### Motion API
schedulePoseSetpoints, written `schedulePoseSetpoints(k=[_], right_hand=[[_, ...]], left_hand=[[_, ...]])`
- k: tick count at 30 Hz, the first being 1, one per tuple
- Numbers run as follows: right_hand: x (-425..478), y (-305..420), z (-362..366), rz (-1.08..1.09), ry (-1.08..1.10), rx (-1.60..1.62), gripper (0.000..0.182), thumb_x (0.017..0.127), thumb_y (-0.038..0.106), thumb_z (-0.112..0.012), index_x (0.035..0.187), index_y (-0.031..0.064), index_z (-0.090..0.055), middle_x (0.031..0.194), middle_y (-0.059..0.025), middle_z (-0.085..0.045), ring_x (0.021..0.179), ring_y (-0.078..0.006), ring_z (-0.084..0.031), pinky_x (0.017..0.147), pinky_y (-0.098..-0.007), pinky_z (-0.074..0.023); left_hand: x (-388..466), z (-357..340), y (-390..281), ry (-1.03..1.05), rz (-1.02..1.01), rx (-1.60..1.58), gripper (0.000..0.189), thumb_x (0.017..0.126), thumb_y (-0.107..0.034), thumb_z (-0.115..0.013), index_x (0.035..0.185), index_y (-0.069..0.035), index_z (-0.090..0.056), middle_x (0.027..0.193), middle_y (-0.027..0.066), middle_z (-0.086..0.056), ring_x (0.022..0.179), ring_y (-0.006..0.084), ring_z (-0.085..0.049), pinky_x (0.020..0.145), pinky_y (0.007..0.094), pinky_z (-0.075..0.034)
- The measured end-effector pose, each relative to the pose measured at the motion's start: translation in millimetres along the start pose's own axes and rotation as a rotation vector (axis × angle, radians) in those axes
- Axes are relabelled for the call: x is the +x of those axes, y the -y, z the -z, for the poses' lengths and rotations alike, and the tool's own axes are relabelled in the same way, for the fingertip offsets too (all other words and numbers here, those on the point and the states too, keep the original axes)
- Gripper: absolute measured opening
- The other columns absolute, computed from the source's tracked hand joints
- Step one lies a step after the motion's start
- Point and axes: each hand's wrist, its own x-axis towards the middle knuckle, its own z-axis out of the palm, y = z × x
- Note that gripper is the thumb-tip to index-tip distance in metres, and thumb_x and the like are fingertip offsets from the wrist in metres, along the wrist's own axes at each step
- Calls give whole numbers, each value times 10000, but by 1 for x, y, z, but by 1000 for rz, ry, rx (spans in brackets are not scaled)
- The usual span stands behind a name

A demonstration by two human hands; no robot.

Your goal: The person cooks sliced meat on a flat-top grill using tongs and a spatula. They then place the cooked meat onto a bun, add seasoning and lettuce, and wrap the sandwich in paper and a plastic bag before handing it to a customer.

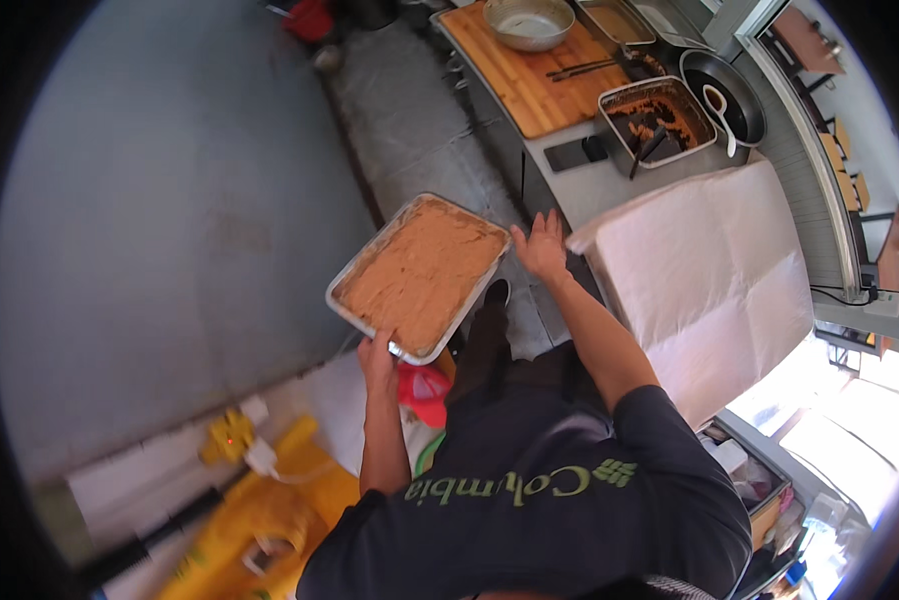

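My left hand (378, 358) grips the near rim of a shallow metal tray (337, 291), its thumb on the inner edge. An orange-brown, paste-like layer (427, 274) with a rough surface fills the tray, which I hold out over the floor. Beside the tray's right corner, my right hand (542, 246) is spread with nothing in it; whether a fingertip touches the rim I cannot tell. To the right of that hand, a pale quilted cover (697, 270) lies over something boxy.
A counter at the upper right bears a wooden board (509, 82), a metal bowl (530, 24), chopsticks (580, 70), a phone (575, 154), a deep pan with dark residue (659, 124) and a white spoon (719, 112). A grey wall (179, 225) stands left; a red bucket (308, 20) is farther off.
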Motion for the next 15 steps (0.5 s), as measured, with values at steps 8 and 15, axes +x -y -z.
schedulePoseSetpoints(k=[8, 15], right_hand=[[31, -10, -22, -83, 16, 114, 851, 890, 525, -571, 1429, -93, -343, 1491, -282, -360, 1400, -404, -330, 1168, -486, -243], [7, -19, -49, -28, 100, 102, 816, 865, 507, -613, 1354, -119, -425, 1417, -296, -446, 1336, -420, -413, 1127, -469, -325]], left_hand=[[7, 33, -16, -3, -148, -38, 397, 872, -60, -625, 1216, 118, -539, 1177, 166, -627, 1038, 255, -640, 916, 371, -509], [-4, 54, -23, -20, -142, -38, 460, 860, -95, -595, 1251, 128, -502, 1201, 187, -610, 1064, 289, -642, 905, 394, -534]])
